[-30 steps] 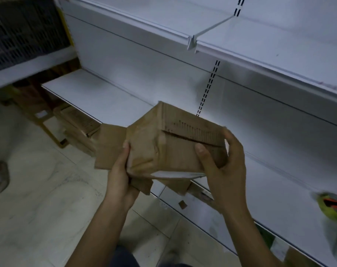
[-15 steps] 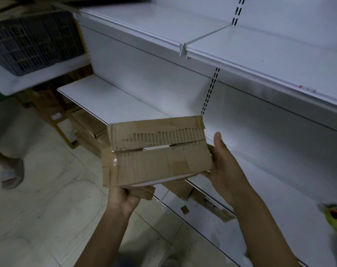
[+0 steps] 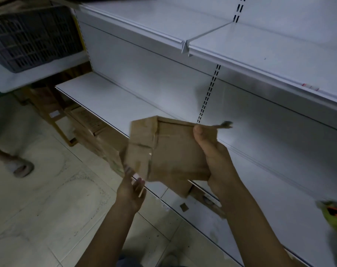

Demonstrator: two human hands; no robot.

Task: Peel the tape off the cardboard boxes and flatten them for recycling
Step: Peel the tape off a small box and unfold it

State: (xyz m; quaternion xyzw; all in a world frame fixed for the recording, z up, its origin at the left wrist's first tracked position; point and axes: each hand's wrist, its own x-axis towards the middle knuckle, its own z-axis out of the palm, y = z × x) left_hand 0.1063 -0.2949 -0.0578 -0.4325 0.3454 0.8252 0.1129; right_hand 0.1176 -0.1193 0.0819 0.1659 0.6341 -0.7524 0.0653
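A small brown cardboard box (image 3: 173, 151), crumpled along its left side, is held in the air in front of the white shelves. My right hand (image 3: 212, 157) grips its right end, thumb on the near face and fingers hidden behind. My left hand (image 3: 131, 187) hovers just below the box's lower left corner, palm up with fingers spread, holding nothing; motion blurs it. Whether tape remains on the box cannot be told.
White metal shelving (image 3: 240, 60) fills the right. More cardboard boxes (image 3: 94, 130) lie under the low shelf at left. A dark plastic crate (image 3: 29, 37) sits top left. Another person's sandalled foot (image 3: 19, 166) stands on the tiled floor. A yellow-green object (image 3: 335, 214) lies on the shelf at right.
The box has been turned so a broad face is toward me. My left hand has let go of it and dropped below; my right hand now grips the right end with the thumb in front.
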